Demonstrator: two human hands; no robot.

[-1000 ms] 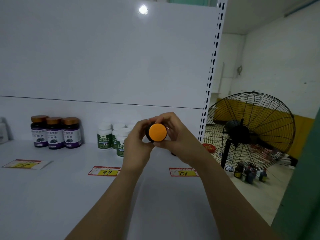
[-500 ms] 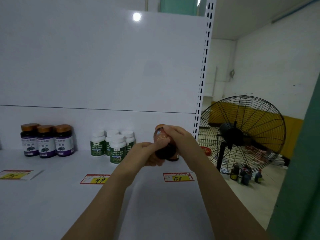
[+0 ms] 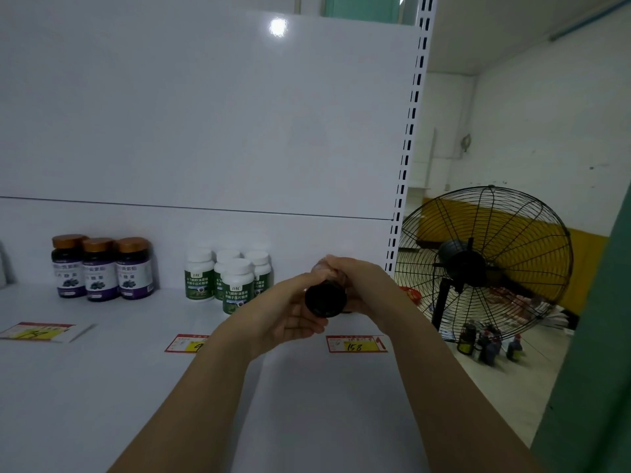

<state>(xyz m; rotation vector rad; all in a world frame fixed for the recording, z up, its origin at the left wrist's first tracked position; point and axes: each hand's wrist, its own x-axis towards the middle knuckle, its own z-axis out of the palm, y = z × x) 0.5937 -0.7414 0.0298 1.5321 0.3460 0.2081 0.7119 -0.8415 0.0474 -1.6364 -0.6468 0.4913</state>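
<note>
Both forearms reach forward over the white shelf (image 3: 102, 387) and meet above it, from what I see. The left hand (image 3: 290, 315) cups the dark bottle (image 3: 326, 298) from below, thumb over it; the right hand (image 3: 368, 288) wraps round its far end. Gripped between both palms, the bottle lies tipped, its round base facing me, above the price tag (image 3: 355, 344).
</note>
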